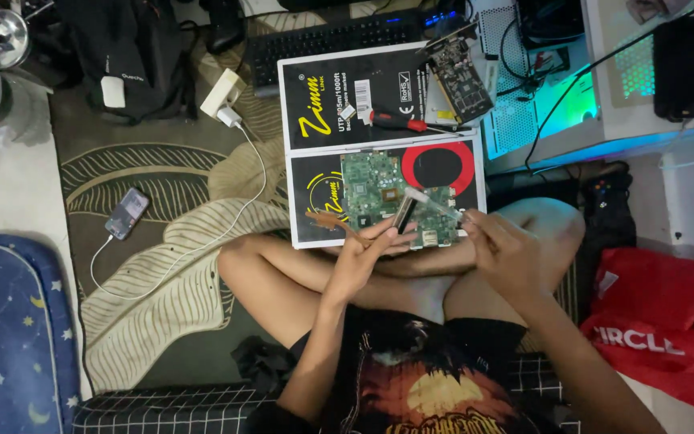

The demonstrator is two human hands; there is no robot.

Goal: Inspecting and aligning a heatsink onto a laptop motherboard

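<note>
Two flat black boxes with yellow and white markings are laid side by side on the floor rug, the nearer one bearing a red ring. On the nearer box a green circuit board is rested, with a red-handled screwdriver on the farther one. A small dark module is pinched in the left hand's closed grip, and a clear wrapper is held closed in the right hand.

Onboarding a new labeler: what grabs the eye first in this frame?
First, the green circuit board lying on a black box at centre, with the left hand and right hand at its near edge. Next, the red bag at lower right and the phone charging on the leaf-patterned rug.
</note>
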